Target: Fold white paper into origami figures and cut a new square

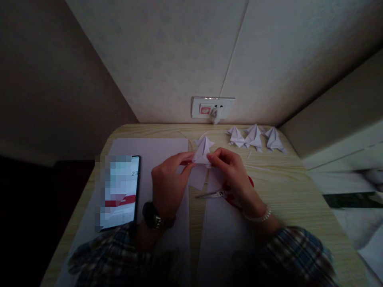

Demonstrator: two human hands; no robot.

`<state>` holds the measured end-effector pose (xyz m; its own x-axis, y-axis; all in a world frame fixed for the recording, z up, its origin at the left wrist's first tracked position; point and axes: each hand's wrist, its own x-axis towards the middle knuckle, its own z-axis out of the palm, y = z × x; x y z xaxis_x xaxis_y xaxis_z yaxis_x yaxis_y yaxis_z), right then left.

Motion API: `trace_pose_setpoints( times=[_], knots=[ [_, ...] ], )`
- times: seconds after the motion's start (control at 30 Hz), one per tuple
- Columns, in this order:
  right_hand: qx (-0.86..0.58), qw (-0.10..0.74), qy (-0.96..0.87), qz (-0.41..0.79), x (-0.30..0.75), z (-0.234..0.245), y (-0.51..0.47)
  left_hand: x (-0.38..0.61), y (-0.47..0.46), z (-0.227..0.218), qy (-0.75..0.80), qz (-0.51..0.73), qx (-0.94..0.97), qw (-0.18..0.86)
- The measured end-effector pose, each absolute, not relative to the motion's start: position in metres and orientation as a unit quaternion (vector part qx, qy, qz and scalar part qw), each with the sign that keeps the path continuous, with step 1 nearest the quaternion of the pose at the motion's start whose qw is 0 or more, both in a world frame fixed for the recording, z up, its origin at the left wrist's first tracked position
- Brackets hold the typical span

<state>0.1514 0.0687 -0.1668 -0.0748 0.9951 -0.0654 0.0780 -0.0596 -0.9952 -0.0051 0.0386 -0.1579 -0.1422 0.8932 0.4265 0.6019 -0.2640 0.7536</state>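
A folded white paper frog (pixel 202 150) is held up between my two hands over the middle of the table. My left hand (pixel 170 177) pinches its lower left corner between thumb and fingers. On the opposite side, my right hand (pixel 230 167) grips the lower right edge with thumb and forefinger. Red-handled scissors (pixel 216 194) lie beneath my right hand, blades pointing left; the hand hides part of the handles. Under the frog rests a small piece of white paper (pixel 198 177).
Three similar folded paper frogs (pixel 253 137) stand at the table's back right. A lit phone (pixel 122 191) lies on white paper sheets (pixel 164 147) at left. A plug (pixel 216 114) sits in the wall socket (pixel 196 107) behind the wooden table (pixel 287 199). Thin paper strips (pixel 257 167) lie at right.
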Motion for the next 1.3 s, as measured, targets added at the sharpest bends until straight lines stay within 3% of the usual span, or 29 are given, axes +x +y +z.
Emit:
trace_pose_setpoints(
  times=[0.2,0.67,0.77,1.07,1.3],
  knots=[
    [-0.506,0.449,-0.502,0.539,0.151,-0.163,0.067,-0.005,0.038,-0.159,0.558,0.472,0.681,0.05],
    [-0.493,0.457,-0.468,0.574,0.15,-0.16,0.063,-0.005,0.035,-0.155,0.546,0.48,0.686,0.03],
    [-0.49,0.459,-0.468,0.574,0.15,-0.16,0.063,-0.005,0.036,-0.154,0.561,0.499,0.653,0.1],
    [-0.46,0.463,-0.496,0.573,0.149,-0.163,0.066,-0.008,0.05,-0.155,0.512,0.559,0.376,0.532],
    [-0.466,0.44,-0.539,0.548,0.148,-0.161,0.066,-0.006,0.049,-0.154,0.485,0.564,0.346,0.571]
  ],
)
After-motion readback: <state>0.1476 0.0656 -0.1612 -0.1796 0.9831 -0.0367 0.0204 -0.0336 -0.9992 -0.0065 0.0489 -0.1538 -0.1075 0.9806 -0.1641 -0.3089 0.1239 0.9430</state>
